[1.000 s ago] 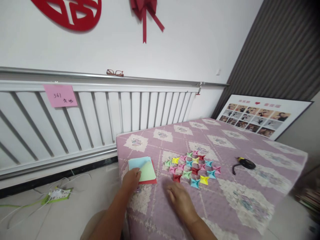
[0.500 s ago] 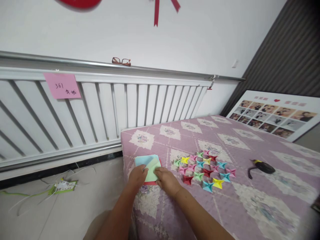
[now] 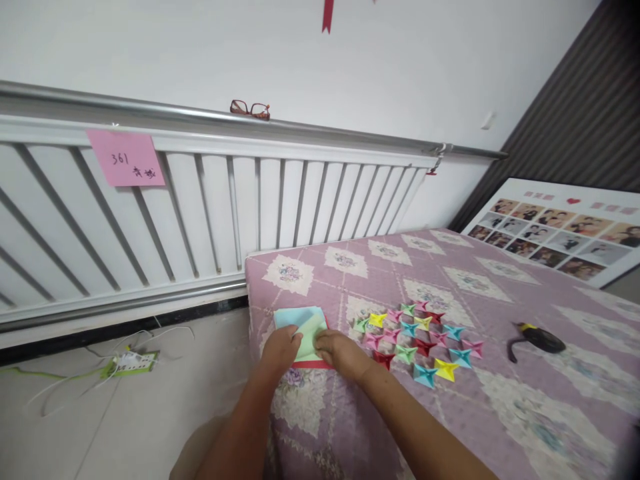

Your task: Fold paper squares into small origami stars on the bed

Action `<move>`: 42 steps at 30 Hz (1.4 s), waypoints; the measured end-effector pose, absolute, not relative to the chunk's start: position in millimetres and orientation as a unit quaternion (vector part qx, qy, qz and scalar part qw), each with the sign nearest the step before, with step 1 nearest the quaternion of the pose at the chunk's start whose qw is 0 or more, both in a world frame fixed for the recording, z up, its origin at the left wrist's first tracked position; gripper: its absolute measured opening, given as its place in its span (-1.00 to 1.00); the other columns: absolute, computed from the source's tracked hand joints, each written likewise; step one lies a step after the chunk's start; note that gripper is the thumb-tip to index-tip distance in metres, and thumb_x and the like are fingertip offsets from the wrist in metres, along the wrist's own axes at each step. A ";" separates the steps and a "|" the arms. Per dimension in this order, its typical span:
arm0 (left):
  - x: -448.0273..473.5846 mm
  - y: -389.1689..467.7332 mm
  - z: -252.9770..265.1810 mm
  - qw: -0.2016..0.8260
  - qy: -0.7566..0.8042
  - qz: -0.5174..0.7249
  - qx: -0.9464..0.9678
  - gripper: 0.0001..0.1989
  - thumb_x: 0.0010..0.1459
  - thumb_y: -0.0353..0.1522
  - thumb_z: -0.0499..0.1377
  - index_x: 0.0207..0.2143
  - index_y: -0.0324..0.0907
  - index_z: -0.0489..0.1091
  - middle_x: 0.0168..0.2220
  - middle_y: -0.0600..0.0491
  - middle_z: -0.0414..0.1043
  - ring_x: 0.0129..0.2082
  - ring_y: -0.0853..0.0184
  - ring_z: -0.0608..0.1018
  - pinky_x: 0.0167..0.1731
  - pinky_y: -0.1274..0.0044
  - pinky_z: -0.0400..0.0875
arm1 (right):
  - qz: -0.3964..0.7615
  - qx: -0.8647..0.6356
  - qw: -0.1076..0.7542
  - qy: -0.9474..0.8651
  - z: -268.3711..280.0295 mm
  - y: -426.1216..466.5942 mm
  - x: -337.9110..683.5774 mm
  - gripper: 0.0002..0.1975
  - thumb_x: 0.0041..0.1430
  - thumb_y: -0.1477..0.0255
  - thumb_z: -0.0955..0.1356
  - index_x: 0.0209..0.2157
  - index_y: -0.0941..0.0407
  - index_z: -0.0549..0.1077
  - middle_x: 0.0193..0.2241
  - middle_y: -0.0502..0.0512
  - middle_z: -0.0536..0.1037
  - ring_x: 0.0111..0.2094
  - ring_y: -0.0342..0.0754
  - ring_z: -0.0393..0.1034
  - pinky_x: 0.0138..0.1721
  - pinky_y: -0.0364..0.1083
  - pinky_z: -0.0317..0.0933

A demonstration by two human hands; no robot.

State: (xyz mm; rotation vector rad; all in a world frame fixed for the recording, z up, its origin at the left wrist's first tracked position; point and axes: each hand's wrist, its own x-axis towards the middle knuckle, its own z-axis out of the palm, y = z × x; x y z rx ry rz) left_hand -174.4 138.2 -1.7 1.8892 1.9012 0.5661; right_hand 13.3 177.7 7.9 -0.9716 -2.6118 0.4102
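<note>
This looks like a room in a home. A white radiator (image 3: 310,200) runs along the wall (image 3: 200,53), and eyeglasses (image 3: 251,112) sit on the pipe (image 3: 175,111) above it. There is a flowery purple cover (image 3: 360,413) and a big photo board (image 3: 560,230).

Green paper (image 3: 310,339) partly covered, ribbon (image 3: 327,16) cropped above

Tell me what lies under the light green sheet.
Under the light green sheet, light blue paper shows at the far side and red paper at the near edge. The sheet, left hand and right hand hide the rest.
</note>
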 end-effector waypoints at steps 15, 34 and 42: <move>-175.8 129.8 -10.0 0.164 0.632 0.229 0.722 -0.60 0.20 -0.53 -0.09 -0.02 -0.19 0.41 -0.01 0.00 0.44 0.00 0.32 0.42 0.07 0.52 0.20 | 0.054 -0.396 0.212 -0.892 -3.2 149.3 17.0 -0.80 0.14 0.62 0.20 -0.36 0.14 0.41 -0.25 0.18 0.49 -0.16 -0.03 0.34 -0.07 -0.05 0.24; -157.5 68.2 -12.8 0.120 0.577 0.218 0.778 -0.31 -0.06 -0.66 -0.07 0.15 -0.14 0.24 0.18 0.01 0.22 0.20 0.24 0.18 0.21 0.32 0.01 | 0.026 -0.418 0.279 -0.864 -40.4 -27.9 150.0 -0.75 0.10 0.55 0.26 -0.21 0.01 0.43 -0.16 0.14 0.56 -0.08 0.01 0.45 -0.11 -0.04 0.40; -127.6 -76.6 -65.9 0.169 0.528 0.281 0.784 -0.28 -0.11 -0.59 -0.02 0.15 -0.01 0.26 0.13 -0.01 0.30 0.13 0.19 0.32 0.13 0.29 0.24 | 0.088 -0.420 0.293 -0.855 -54.2 -69.2 172.7 -0.70 0.04 0.59 0.25 -0.22 -0.03 0.42 -0.17 0.11 0.56 -0.07 0.05 0.45 -0.11 0.03 0.40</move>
